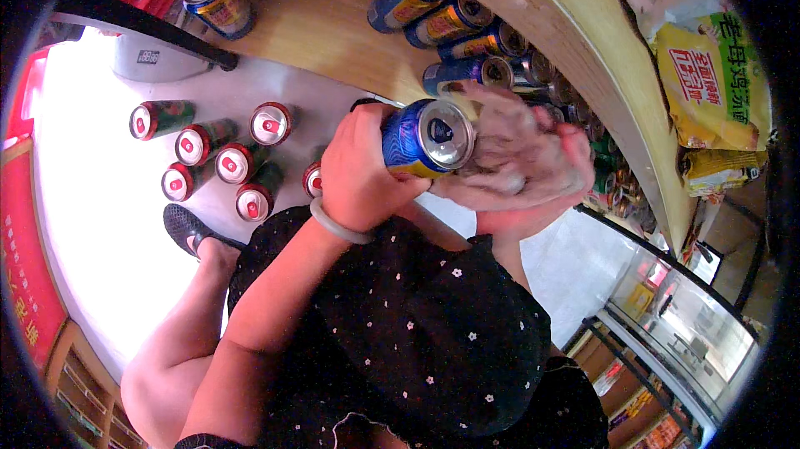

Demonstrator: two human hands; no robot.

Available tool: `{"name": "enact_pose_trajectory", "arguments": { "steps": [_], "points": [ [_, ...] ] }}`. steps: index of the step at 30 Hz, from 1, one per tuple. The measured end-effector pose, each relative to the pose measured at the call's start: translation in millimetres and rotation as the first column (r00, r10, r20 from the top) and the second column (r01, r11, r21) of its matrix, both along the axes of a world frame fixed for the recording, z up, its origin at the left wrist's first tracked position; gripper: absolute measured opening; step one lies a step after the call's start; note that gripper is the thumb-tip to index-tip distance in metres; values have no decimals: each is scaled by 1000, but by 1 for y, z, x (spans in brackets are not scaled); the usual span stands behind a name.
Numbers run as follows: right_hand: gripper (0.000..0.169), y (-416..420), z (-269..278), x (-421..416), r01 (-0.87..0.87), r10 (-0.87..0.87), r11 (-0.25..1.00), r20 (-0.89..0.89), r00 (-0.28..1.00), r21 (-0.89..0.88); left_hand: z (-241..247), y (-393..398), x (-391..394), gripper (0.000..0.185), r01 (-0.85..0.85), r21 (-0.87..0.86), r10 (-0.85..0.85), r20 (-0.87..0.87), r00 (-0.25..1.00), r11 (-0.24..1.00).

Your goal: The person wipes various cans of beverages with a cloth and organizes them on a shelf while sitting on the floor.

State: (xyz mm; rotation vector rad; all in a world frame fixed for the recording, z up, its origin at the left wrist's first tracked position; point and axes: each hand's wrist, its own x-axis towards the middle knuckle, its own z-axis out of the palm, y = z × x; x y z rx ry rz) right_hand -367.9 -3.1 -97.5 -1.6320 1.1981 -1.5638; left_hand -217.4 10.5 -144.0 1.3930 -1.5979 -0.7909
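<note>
My left hand [359,167], with a pale bracelet at its wrist, grips a blue and yellow drink can [403,139]. The can's silver top and dark pull tab face up toward me. At the can's right side, my right hand [531,222] holds a crumpled, pinkish-brown cloth [512,161] that hides most of the fingers. Motion blurs both cloth and hand. Whether the cloth touches the can, I cannot tell. Just beyond, a row of similar blue cans [447,20] stands on a wooden shelf [325,42].
Several cans with red rims [234,163] stand on the pale floor near my black shoe [182,227]. Two more blue cans, one [219,2] nearer, stand at the shelf's left. A yellow food packet [712,80] lies on the upper shelf board [562,5]. A glass-topped case [687,324] is at lower right.
</note>
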Motion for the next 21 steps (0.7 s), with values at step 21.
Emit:
{"name": "enact_pose_trajectory", "arguments": {
  "steps": [21],
  "points": [
    [37,6,-9,-3,-316,-134,850,-754,643,-421,18,5,0,59,61,110,-86,231,969,992]
  ]
}}
